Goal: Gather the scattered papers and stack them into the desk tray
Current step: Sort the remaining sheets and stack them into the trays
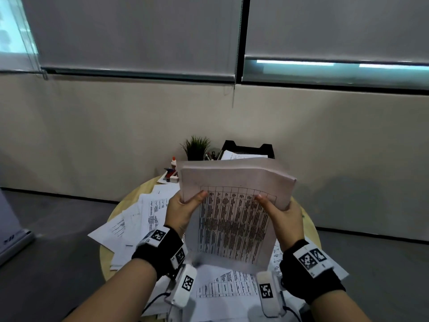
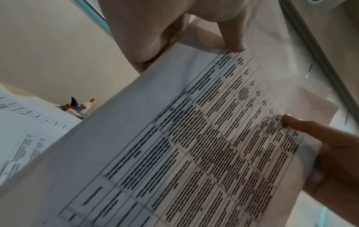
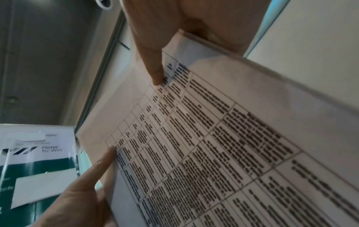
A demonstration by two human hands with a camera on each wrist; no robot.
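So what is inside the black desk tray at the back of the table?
The desk tray holds at least one printed sheet, whose white edge shows above the held stack. That stack, gripped by the left hand and right hand, covers the tray's front and the rest.

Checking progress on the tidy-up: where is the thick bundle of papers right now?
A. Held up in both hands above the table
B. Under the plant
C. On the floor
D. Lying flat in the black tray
A: the left hand and right hand grip the bundle of papers by its sides, upright above the table, short of the black tray.
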